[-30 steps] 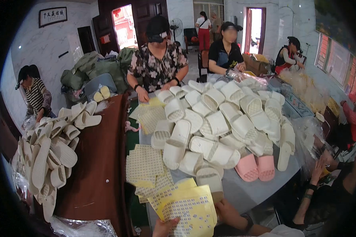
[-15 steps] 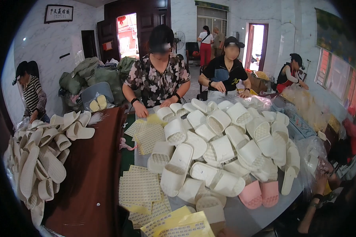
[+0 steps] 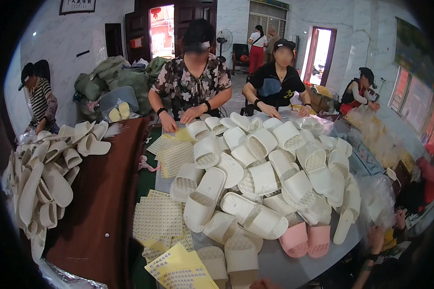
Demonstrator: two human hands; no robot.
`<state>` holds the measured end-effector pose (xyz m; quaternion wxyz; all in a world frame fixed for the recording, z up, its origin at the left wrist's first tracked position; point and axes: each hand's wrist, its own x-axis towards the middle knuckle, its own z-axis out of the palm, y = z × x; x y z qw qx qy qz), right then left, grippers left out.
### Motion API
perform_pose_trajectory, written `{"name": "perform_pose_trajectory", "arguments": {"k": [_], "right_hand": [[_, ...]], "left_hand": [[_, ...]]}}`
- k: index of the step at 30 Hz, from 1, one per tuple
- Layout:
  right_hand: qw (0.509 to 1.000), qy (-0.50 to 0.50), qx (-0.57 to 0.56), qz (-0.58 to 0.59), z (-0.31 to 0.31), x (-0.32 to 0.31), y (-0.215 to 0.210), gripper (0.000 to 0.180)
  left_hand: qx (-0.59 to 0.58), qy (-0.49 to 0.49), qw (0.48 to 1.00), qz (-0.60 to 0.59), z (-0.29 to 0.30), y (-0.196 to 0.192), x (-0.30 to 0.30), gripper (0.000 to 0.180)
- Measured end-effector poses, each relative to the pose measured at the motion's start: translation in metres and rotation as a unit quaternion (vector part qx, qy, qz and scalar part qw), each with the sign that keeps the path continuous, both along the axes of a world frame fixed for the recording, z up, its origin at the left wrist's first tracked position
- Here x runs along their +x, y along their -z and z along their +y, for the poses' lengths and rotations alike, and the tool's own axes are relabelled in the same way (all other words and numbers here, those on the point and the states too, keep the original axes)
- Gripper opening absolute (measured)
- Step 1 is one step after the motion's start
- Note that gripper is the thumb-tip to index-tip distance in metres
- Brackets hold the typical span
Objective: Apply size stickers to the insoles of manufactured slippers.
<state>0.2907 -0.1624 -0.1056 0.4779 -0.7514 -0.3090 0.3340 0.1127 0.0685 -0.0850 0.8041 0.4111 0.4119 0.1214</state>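
Only a sliver of my right hand [image 3: 264, 284] shows at the lower edge, beside the heel end of a white slide slipper [image 3: 241, 253]. Its fingers are mostly cut off, so I cannot make out whether they grip the slipper. A second white slipper [image 3: 212, 264] lies right beside that one. My left hand is out of view. To the left, yellow sticker sheets [image 3: 181, 269] overlap more label sheets [image 3: 156, 216]. A big heap of white slippers [image 3: 263, 178] covers the grey table, with a pair of pink slippers [image 3: 294, 239] at its near right.
A brown table [image 3: 94, 207] stands left, with another slipper heap [image 3: 46, 178]. Across from me, one person [image 3: 193, 82] has hands by sticker sheets [image 3: 181, 156]; another [image 3: 279, 82] stands beside. A co-worker's forearm [image 3: 366, 269] enters lower right, near clear plastic bags [image 3: 376, 190].
The view has shifted slightly. Two white slippers now lie side by side at the near edge, where one showed before. The person across has drawn a hand back from the sticker sheets.
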Motion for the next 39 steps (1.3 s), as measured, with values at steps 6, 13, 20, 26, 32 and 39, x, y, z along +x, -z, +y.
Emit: {"name": "perform_pose_trajectory", "arguments": {"k": [6,13,20,26,32,39], "right_hand": [[0.991,0.12,0.052,-0.034,0.014,-0.011,-0.036,0.02],[0.974,0.177,0.064,-0.124,0.03,-0.045,0.002,0.018],[0.959,0.21,0.153,-0.118,0.043,-0.049,0.025,0.005],[0.931,0.215,0.147,-0.257,0.043,-0.049,0.015,0.003],[0.924,0.259,0.229,-0.162,0.035,-0.051,0.039,0.003],[0.918,0.278,0.281,-0.043,0.041,-0.041,0.015,0.011]], "left_hand": [[-0.054,-0.031,0.995,-0.083,-0.001,0.007,-0.01,0.037],[-0.031,0.029,0.999,-0.023,0.007,0.019,-0.015,0.035],[-0.051,0.029,0.993,-0.105,0.009,0.019,-0.012,0.037],[-0.035,-0.016,0.994,-0.098,0.001,0.01,-0.004,0.026],[0.128,0.12,0.984,0.021,0.001,0.003,-0.003,0.033],[0.103,0.02,0.987,-0.119,-0.005,0.002,0.007,0.04]]}}
